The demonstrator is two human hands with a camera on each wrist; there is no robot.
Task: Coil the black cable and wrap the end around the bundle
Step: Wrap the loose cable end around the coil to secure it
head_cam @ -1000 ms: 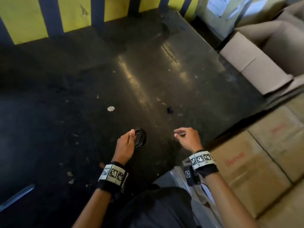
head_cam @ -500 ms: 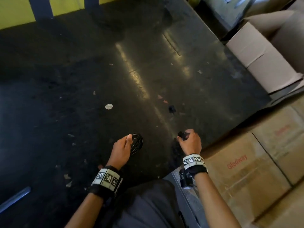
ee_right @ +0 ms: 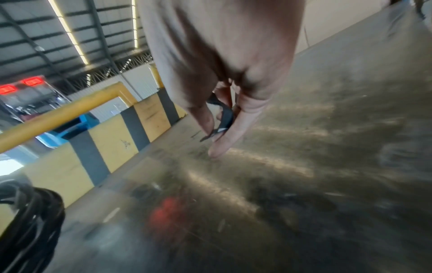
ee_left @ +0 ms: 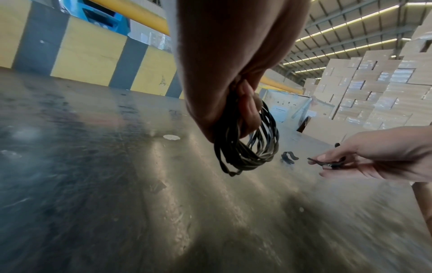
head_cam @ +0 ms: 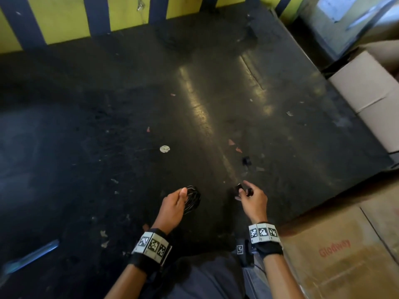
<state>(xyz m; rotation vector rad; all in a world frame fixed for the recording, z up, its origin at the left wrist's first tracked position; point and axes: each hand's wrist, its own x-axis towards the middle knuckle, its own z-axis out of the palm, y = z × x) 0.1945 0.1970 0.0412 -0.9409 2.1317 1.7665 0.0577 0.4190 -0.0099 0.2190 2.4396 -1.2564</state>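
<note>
The black cable (head_cam: 192,199) is already gathered into a small round bundle of several loops, and the left hand (head_cam: 172,209) grips it with fingers curled through the loops and the thumb on top. The bundle hangs just above the dark floor (head_cam: 108,126), close to the person's knees. The left wrist view shows the loops lying loosely side by side, with one short tail dangling at the bottom.

The right hand (head_cam: 251,200) is a little apart from the bundle, on its right. It pinches a short black strap (ee_right: 223,118) between thumb and fingers. Whether this strap is the cable's own end or a separate tie cannot be told. A second small black piece (head_cam: 246,161) lies on the floor farther ahead, toward the middle of the floor.

The cable looks thin, light and limp. It should bend with almost no force, but the loops will likely spring apart or slide if the grip loosens. The best hold seems to be where the left hand already has it: across all the loops at one side, squeezing them flat together. That leaves the opposite side of the ring free for wrapping. The wrap probably needs steady tension, since the smooth jacket may let a slack turn slip off.

Cardboard boxes (head_cam: 345,255) stand along the right edge of the floor.
</note>
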